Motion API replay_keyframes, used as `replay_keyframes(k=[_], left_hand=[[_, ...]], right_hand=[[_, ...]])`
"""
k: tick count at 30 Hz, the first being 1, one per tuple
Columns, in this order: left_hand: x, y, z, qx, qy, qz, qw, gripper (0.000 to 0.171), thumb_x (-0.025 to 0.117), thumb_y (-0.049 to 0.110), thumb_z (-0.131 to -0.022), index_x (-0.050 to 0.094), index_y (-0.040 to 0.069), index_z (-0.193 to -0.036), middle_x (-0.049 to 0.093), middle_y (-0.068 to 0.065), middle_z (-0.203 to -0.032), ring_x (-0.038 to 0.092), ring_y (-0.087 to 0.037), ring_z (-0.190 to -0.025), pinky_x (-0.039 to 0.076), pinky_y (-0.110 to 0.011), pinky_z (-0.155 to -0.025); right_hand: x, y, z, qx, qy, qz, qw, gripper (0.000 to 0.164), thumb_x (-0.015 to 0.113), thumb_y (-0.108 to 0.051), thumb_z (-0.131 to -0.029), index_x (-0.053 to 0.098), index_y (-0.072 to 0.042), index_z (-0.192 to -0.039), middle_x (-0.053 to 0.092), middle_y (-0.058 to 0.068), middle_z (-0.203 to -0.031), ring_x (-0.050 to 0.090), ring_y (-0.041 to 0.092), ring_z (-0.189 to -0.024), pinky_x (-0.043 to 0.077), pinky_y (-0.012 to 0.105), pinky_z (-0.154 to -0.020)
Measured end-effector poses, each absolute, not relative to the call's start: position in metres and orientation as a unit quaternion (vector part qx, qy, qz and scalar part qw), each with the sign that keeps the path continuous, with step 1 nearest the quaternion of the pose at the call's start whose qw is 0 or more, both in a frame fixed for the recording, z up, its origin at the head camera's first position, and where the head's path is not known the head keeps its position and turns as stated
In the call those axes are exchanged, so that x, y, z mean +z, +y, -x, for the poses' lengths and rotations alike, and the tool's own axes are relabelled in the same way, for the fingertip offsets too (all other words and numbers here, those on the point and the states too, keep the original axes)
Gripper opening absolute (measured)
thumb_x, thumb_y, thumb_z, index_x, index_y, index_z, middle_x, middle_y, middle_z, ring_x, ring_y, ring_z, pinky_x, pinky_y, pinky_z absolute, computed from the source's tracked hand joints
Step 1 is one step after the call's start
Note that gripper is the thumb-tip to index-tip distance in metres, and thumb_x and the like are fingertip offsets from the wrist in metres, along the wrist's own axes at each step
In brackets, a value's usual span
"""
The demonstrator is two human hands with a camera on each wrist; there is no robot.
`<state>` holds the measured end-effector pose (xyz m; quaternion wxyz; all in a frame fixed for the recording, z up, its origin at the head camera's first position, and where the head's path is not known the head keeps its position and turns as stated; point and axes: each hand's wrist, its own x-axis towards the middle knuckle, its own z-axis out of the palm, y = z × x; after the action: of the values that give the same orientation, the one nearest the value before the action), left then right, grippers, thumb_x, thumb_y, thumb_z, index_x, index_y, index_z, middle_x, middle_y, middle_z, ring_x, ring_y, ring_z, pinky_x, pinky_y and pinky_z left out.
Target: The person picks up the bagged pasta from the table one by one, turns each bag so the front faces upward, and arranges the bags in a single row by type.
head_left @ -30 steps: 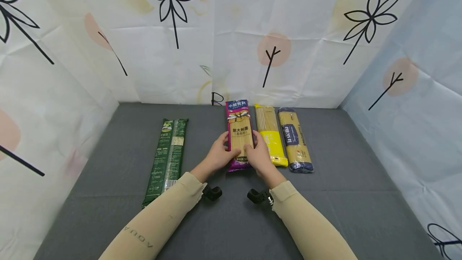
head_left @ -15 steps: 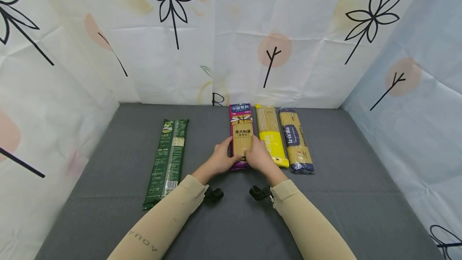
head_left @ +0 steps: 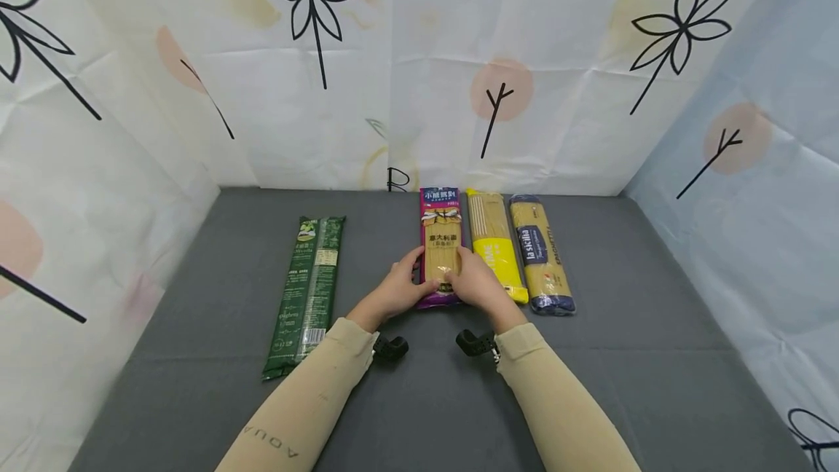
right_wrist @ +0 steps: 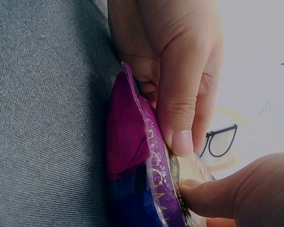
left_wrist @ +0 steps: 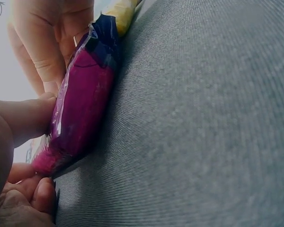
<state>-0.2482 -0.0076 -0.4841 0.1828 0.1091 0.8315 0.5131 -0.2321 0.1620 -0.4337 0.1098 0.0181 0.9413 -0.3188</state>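
Observation:
A purple-edged pasta packet (head_left: 442, 239) lies flat on the grey cloth, its printed face up. The left hand (head_left: 395, 290) grips its lower left side, thumb on top and fingers along the edge. On the opposite side the right hand (head_left: 480, 284) holds it the same way, its thumb near the other thumb. In the left wrist view the packet's magenta end (left_wrist: 83, 104) touches the cloth. The right wrist view has both thumbs resting on the packet's top face, beside its crimped end (right_wrist: 132, 132). The fingers under the sides are partly hidden.
Just right of the held packet lies a yellow pasta packet (head_left: 498, 253), then a spaghetti packet with blue ends (head_left: 542, 261). A green spaghetti packet (head_left: 304, 290) lies apart on the left, near the left sleeve. Patterned white curtains (head_left: 419, 93) border the grey tabletop (head_left: 629, 326).
The purple-edged packet has come down from a slightly raised, tilted pose to lie flat, shifting a little right beside the yellow one. Both hands have stayed on it.

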Motion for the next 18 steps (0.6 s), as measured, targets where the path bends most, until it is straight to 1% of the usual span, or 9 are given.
replay_keyframes(k=[4,11,18], left_hand=[[-0.4847,-0.0070,0.2488,0.501,0.839,-0.106,0.183,0.082,0.068,0.039,-0.090,0.021,0.021,-0.155,0.030,-0.010,-0.152,0.037,-0.030,-0.133,0.040,-0.048,-0.102],[-0.4812,-0.0073,0.2498,0.521,0.822,-0.116,0.196,0.083,0.069,0.035,-0.090,0.020,0.020,-0.155,0.032,-0.013,-0.150,0.035,-0.029,-0.135,0.038,-0.048,-0.103],[-0.4817,-0.0109,0.2512,0.531,0.815,-0.104,0.206,0.082,0.070,0.035,-0.090,0.021,0.021,-0.155,0.035,-0.015,-0.148,0.035,-0.029,-0.135,0.036,-0.049,-0.105]], right_hand=[[-0.4333,0.1622,0.2323,-0.316,0.942,-0.015,0.110,0.069,0.065,-0.020,-0.093,0.030,0.005,-0.148,0.048,0.025,-0.137,0.053,0.033,-0.103,0.044,0.047,-0.095],[-0.4301,0.1622,0.2320,-0.306,0.946,-0.022,0.109,0.067,0.063,-0.017,-0.094,0.031,0.005,-0.148,0.047,0.026,-0.137,0.053,0.034,-0.105,0.042,0.049,-0.098],[-0.4310,0.1595,0.2326,-0.303,0.946,-0.014,0.115,0.066,0.062,-0.017,-0.094,0.030,0.005,-0.148,0.048,0.026,-0.137,0.053,0.032,-0.102,0.044,0.047,-0.096]])
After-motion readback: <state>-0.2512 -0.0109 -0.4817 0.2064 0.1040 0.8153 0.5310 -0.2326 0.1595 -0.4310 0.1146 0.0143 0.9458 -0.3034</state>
